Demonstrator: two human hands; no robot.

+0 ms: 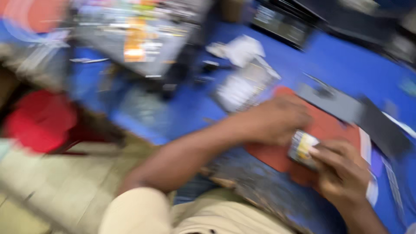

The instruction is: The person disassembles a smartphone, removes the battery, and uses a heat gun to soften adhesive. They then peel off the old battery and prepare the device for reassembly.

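Over a red mat (277, 156) on the blue counter (346, 60), both hands, left (273, 121) and right (342, 173), hold in a pinching grip a small grey-and-yellow packet (302, 148) between them, blurred.

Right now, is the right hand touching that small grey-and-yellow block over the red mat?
Touching. In the head view the right hand has fingertips laid on the near edge of the small block, no gap visible despite blur. The left hand meets its far side.

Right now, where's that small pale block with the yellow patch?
In the head view, the small pale block sits right of centre, pinched between the left hand and right hand, just above the red mat on the blue table.
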